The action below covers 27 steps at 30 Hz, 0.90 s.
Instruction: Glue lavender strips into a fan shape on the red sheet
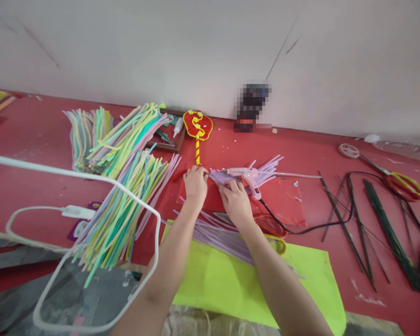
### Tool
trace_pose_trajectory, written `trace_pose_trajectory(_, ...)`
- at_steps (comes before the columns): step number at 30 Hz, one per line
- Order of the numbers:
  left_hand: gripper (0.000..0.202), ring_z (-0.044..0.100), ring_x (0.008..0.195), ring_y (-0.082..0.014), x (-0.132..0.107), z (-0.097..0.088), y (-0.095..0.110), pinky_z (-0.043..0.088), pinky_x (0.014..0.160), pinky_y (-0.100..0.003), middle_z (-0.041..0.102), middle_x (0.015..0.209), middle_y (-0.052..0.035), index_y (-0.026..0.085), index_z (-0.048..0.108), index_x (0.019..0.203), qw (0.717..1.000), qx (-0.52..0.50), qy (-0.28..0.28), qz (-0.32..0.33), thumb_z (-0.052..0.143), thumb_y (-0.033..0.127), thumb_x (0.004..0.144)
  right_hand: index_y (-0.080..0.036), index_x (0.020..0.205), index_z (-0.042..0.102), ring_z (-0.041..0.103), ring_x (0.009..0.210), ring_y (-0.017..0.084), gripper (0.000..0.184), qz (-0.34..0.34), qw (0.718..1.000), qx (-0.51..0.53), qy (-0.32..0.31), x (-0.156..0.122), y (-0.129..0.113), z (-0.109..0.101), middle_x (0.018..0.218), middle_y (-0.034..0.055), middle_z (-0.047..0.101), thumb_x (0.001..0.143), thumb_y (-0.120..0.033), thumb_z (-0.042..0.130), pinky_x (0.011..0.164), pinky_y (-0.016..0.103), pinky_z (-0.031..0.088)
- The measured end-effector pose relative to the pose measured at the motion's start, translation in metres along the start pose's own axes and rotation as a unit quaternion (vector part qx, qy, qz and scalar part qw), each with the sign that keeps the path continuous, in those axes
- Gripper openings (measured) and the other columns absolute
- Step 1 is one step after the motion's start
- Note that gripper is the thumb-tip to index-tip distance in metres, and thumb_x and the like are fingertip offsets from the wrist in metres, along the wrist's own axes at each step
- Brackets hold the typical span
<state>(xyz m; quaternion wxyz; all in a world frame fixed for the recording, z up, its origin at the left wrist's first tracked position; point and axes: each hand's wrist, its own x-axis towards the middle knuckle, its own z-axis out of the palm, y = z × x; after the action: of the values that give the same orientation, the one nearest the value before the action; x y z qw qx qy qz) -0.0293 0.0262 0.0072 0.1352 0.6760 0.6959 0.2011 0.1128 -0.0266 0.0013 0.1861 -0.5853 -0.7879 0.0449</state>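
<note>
My left hand rests on the red work mat, its fingers drawn together near the tip of a pink glue gun. What those fingertips pinch is too small to make out. Just right of it, my right hand curls its fingers at the near edge of a bundle of thin purple strips. The glue gun lies across this bundle, a clear glue stick poking out of its back. More long purple strips pass under my forearms. Beyond my left hand lies a red fan-shaped ornament with yellow trim and a striped stem.
Multicoloured strips are heaped on the left, crossed by a white looped cable or frame. Red-handled scissors lie beside my right forearm. Scissors, dark green stems and a black cord are on the right.
</note>
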Motion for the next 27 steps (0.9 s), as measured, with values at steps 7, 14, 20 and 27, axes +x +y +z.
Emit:
trace_pose_trajectory(7,0.011,0.058,0.096,-0.0235,-0.0031,-0.0018,0.0009,0.041,0.087,-0.040,0.064,0.099,-0.0060,0.022,0.063,0.089,1.000,-0.014,0.005,-0.003,0.058,0.014,0.085,-0.023,0.116,0.067,0.046,0.090,0.022,0.036,0.000,1.000,-0.003,-0.001,0.0000,0.0000,0.0006,0.101,0.0097,0.057,0.096,-0.024,0.037,0.082,0.035,0.042)
trace_pose_trajectory(14,0.009,0.058,0.095,-0.0237,-0.0028,-0.0015,0.0007,0.041,0.087,-0.040,0.065,0.099,-0.0060,0.022,0.063,0.088,1.000,-0.019,0.007,-0.007,0.059,0.015,0.084,-0.023,0.117,0.066,0.045,0.090,0.023,0.038,-0.006,1.000,0.010,0.005,-0.0002,0.0009,0.0011,0.101,0.0100,0.058,0.097,-0.025,0.035,0.082,0.037,0.043)
trace_pose_trajectory(20,0.006,0.059,0.094,-0.0233,-0.0025,-0.0020,0.0015,0.041,0.087,-0.040,0.066,0.099,-0.0057,0.021,0.064,0.088,1.000,-0.017,0.007,-0.012,0.060,0.018,0.084,-0.023,0.117,0.067,0.046,0.091,0.023,0.037,-0.002,1.000,0.012,0.000,0.0002,0.0003,0.0008,0.101,0.0102,0.058,0.097,-0.026,0.036,0.083,0.038,0.044)
trace_pose_trajectory(27,0.011,0.058,0.098,-0.0242,-0.0040,-0.0012,0.0026,0.041,0.086,-0.039,0.065,0.100,-0.0083,0.021,0.063,0.092,0.999,-0.005,0.009,-0.033,0.054,0.018,0.088,-0.023,0.118,0.066,0.046,0.091,0.023,0.037,-0.003,1.000,0.007,0.003,-0.0004,0.0011,0.0024,0.103,0.0103,0.058,0.096,-0.025,0.037,0.083,0.038,0.044)
